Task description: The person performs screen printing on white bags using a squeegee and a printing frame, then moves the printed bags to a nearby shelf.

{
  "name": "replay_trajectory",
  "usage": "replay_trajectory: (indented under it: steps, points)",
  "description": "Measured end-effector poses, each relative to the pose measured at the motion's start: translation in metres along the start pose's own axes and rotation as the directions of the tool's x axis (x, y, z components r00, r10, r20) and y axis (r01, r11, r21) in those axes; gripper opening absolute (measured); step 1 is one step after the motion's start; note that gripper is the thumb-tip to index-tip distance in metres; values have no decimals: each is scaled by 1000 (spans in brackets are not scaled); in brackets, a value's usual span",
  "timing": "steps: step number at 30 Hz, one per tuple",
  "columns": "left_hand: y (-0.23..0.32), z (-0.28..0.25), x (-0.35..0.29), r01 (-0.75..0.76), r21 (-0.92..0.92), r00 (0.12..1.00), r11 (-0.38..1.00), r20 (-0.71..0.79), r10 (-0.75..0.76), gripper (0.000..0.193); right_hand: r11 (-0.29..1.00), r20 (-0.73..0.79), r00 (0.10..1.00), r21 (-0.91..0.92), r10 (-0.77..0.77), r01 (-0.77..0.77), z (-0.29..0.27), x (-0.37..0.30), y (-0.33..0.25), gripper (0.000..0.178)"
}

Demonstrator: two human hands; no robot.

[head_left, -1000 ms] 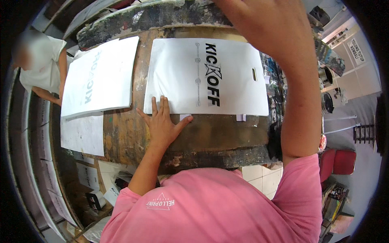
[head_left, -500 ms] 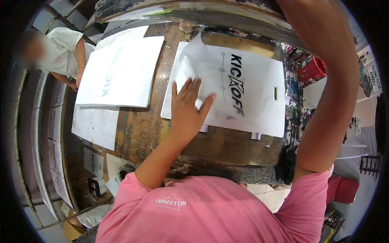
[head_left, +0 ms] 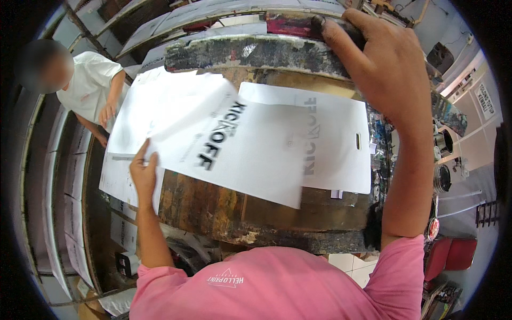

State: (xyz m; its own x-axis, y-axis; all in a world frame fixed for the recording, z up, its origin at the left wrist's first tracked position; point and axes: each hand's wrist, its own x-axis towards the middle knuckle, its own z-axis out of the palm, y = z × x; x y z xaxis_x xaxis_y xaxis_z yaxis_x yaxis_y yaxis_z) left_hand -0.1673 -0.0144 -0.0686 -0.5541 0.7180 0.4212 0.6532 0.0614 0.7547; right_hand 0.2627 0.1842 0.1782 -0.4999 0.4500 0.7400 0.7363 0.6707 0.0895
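My left hand [head_left: 144, 173] pinches the left edge of a flat white printed bag [head_left: 250, 160] with bold black lettering. The bag is lifted at an angle and slightly blurred, its right part lying over another flat white bag [head_left: 341, 133]. That lower bag has a slot handle at its right end and faint grey lettering. At the far side, my right hand [head_left: 373, 53] is closed around the dark, ink-stained edge of a raised frame [head_left: 256, 52]. Exactly what its fingers wrap is partly hidden.
White sheets or bags [head_left: 128, 128] lie stacked at the table's left, beside a person in a white shirt [head_left: 93, 88]. The wooden table [head_left: 213, 213] is ink-stained. Racks [head_left: 53, 186] stand at left, cans [head_left: 442, 141] at right, and a red chair [head_left: 453, 253] at lower right.
My left hand has gone left, drawing the printed bag off the lower one toward the stack. My right hand has come into view on the frame. The co-worker's hand has lifted from the stack.
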Motion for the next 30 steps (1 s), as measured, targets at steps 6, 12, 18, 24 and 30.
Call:
replay_trajectory:
  steps: [6, 12, 18, 24, 30]
  points:
    - [-118, -112, 45, -9, 451, 998, 893, -54, 37, 48, 988, 144, 979, 36, 142, -148, -15, -5, -13, 39]
    - [124, 45, -43, 160, -635, 877, 756, 443, 186, 101, 996, 151, 985, -30, 88, -85, 3, -77, -39, 56]
    - [141, 88, -163, 740, -667, 612, -83, 719, -330, 119, 967, 631, 775, 209, -20, -145, 37, -198, -52, 31]
    - [80, 113, -180, 867, -481, 414, -128, 840, -350, 117, 920, 728, 683, 226, 58, -320, 79, -268, -89, 39]
    - [75, 117, -194, 855, -516, 437, -50, 769, -467, 115, 935, 631, 774, 243, 49, -258, 123, -260, -71, 49]
